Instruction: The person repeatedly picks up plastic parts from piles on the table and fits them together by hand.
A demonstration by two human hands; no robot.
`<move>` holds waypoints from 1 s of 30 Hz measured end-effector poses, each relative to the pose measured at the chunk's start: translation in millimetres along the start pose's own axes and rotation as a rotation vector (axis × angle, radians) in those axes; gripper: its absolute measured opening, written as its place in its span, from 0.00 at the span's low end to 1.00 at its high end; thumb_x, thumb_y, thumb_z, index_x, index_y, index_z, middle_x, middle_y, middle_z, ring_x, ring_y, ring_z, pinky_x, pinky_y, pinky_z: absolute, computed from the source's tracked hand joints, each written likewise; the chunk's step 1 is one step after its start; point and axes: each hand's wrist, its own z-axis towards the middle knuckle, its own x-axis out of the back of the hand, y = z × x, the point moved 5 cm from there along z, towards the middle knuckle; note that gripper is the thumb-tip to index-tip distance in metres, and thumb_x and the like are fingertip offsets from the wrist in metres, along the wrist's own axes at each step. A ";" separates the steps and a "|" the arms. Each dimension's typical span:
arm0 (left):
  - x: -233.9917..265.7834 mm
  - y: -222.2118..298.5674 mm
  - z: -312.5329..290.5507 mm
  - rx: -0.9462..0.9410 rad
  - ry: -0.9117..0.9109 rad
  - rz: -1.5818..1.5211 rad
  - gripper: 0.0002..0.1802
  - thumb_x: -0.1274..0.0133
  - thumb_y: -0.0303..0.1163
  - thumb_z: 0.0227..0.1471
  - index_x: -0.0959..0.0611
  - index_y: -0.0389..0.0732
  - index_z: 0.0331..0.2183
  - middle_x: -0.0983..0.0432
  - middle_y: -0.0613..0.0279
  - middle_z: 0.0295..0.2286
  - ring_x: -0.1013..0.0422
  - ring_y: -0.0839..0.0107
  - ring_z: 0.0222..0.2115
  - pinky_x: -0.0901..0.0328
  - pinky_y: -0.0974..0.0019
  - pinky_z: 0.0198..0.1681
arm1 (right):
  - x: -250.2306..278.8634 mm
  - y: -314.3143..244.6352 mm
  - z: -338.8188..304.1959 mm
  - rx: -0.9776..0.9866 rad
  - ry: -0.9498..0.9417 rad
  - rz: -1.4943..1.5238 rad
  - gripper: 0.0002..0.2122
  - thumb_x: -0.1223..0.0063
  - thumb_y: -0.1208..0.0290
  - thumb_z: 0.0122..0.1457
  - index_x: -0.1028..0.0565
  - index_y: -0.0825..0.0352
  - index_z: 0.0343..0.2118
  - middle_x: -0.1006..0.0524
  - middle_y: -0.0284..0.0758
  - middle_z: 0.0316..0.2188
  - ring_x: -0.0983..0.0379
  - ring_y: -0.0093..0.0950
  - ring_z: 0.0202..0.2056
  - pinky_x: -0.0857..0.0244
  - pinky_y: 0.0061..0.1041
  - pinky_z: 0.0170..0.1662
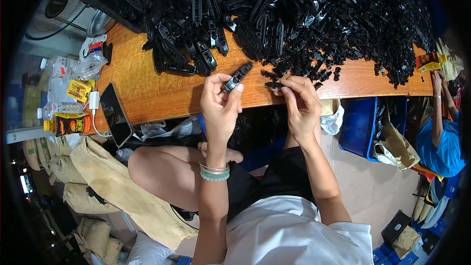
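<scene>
My left hand grips a long black plastic part with a shiny grey side, tilted with its far end up to the right. Between the thumb and fingers of my right hand is a small black plastic piece, held just above the table's near edge. The two parts are apart from each other. Beyond my right hand lie loose small black pieces. Larger black plastic parts like the one in my left hand lie beyond it.
A big heap of black parts covers the far side of the wooden table. At left are a phone, a white charger, bottles and a fan. Blue crates stand below right; a co-worker in blue sits far right.
</scene>
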 end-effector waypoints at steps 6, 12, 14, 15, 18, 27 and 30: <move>0.5 -2.8 -12.2 -0.029 0.010 -0.091 0.10 0.53 0.20 0.52 0.32 0.32 0.38 0.28 0.53 0.27 0.29 0.71 0.19 0.33 0.74 0.21 | 1.1 -17.8 4.8 0.264 0.039 -0.281 0.09 0.49 0.89 0.49 0.25 0.74 0.33 0.29 0.38 0.31 0.29 0.25 0.31 0.33 0.19 0.33; -8.1 12.3 -27.4 0.053 -0.127 -0.157 0.12 0.51 0.19 0.50 0.33 0.32 0.38 0.27 0.50 0.28 0.26 0.68 0.24 0.30 0.72 0.26 | 2.3 -25.6 -8.5 -0.018 0.061 0.040 0.07 0.45 0.83 0.49 0.23 0.72 0.32 0.24 0.35 0.30 0.30 0.21 0.32 0.38 0.19 0.36; -13.7 18.1 -34.3 0.010 -0.126 -0.209 0.11 0.50 0.17 0.49 0.32 0.32 0.36 0.26 0.52 0.28 0.25 0.68 0.28 0.29 0.71 0.31 | 0.1 -25.6 -13.1 -0.108 0.074 0.096 0.07 0.45 0.83 0.49 0.23 0.72 0.32 0.24 0.36 0.31 0.30 0.21 0.33 0.38 0.19 0.38; -17.3 21.3 -36.8 -0.029 -0.189 -0.181 0.14 0.50 0.17 0.48 0.33 0.32 0.38 0.26 0.52 0.29 0.25 0.68 0.30 0.29 0.71 0.33 | -0.8 -23.0 -16.1 -0.198 0.088 0.150 0.06 0.45 0.83 0.49 0.23 0.72 0.32 0.24 0.36 0.31 0.29 0.21 0.34 0.37 0.19 0.39; -12.7 16.8 -40.6 -0.007 -0.202 -0.037 0.19 0.49 0.16 0.48 0.34 0.31 0.43 0.26 0.52 0.30 0.26 0.68 0.31 0.29 0.71 0.34 | -1.9 -33.3 -17.2 -0.235 0.037 0.185 0.06 0.45 0.83 0.50 0.23 0.72 0.33 0.23 0.36 0.32 0.29 0.22 0.35 0.37 0.19 0.41; -11.0 20.1 -40.8 0.189 -0.349 -0.440 0.20 0.47 0.12 0.42 0.34 0.34 0.39 0.27 0.46 0.33 0.24 0.65 0.28 0.27 0.70 0.30 | 4.7 -39.0 -14.8 -0.396 -0.150 0.346 0.06 0.46 0.83 0.51 0.23 0.72 0.33 0.23 0.37 0.32 0.28 0.22 0.35 0.35 0.19 0.39; -10.6 19.1 -41.1 0.225 -0.349 -0.388 0.16 0.47 0.13 0.43 0.34 0.34 0.33 0.26 0.49 0.29 0.24 0.64 0.26 0.27 0.71 0.28 | 8.6 -38.9 -9.0 -0.353 -0.142 0.358 0.06 0.46 0.82 0.51 0.23 0.72 0.33 0.24 0.37 0.32 0.28 0.22 0.36 0.35 0.20 0.39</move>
